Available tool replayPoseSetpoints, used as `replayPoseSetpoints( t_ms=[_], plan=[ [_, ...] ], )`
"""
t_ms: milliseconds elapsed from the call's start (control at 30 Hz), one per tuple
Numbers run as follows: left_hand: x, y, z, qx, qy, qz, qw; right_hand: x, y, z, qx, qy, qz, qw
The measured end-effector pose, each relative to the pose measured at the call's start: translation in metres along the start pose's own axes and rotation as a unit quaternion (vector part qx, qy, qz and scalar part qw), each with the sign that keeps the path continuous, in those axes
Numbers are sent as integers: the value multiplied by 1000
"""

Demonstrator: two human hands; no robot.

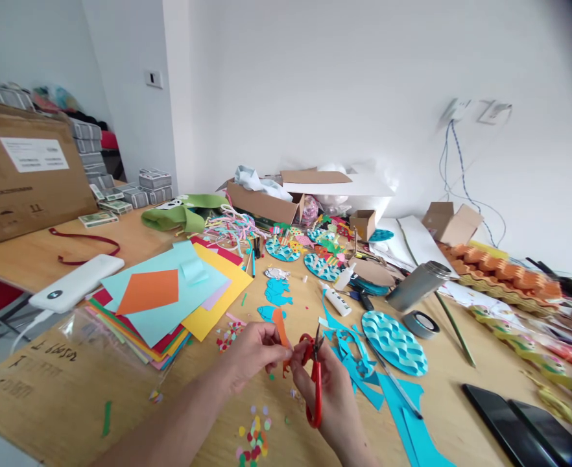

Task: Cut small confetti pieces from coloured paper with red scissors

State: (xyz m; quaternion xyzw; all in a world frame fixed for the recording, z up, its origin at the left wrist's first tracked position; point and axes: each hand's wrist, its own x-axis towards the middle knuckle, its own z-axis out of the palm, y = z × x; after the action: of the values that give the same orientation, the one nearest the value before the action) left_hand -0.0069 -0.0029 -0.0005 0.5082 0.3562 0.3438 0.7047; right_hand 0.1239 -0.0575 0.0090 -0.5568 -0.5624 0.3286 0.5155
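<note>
Between the fingertips of my left hand (254,353) is a narrow orange paper strip (280,324), its top end standing up. My right hand (332,389) holds red-handled scissors (317,389), blades pointing up and away; its thumb and fingertips meet the left fingertips at the strip's lower part. Just beyond the hands lie blue paper fish (278,292). Blue paper offcuts (357,357) spread to the right, near a wavy blue-and-white paper oval (393,342). Small round confetti dots (254,438) are scattered below my hands.
Coloured paper sheets (169,292) are stacked at left, beside a white power bank (78,282). A glue bottle (337,300), a steel flask (419,284) and a tape roll (421,323) stand or lie right of centre. Dark phones (514,421) lie near right. Cardboard boxes (261,200) line the wall.
</note>
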Motion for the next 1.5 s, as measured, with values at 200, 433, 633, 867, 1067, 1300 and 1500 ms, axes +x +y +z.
replayPoseSetpoints(
  t_ms=[200,433,633,867,1067,1300,1500],
  plan=[
    [0,1,-4,10,2,-12,1000,0,5,-2,30,-14,25,999],
    [1,3,-7,-177,73,-5,981,0,5,-4,49,-17,40,998],
    [2,5,-6,-282,92,-5,955,-3,1,1,14,-144,113,983],
    [1,6,0,-330,100,-3,939,-7,5,5,-36,-173,171,969],
    [0,6,0,-308,97,33,946,-7,3,3,-66,-175,172,967],
    [-1,6,3,-203,129,46,970,-5,3,4,-76,-169,173,967],
    [-1,5,5,-168,149,56,973,-6,1,4,-77,-165,167,969]
  ],
)
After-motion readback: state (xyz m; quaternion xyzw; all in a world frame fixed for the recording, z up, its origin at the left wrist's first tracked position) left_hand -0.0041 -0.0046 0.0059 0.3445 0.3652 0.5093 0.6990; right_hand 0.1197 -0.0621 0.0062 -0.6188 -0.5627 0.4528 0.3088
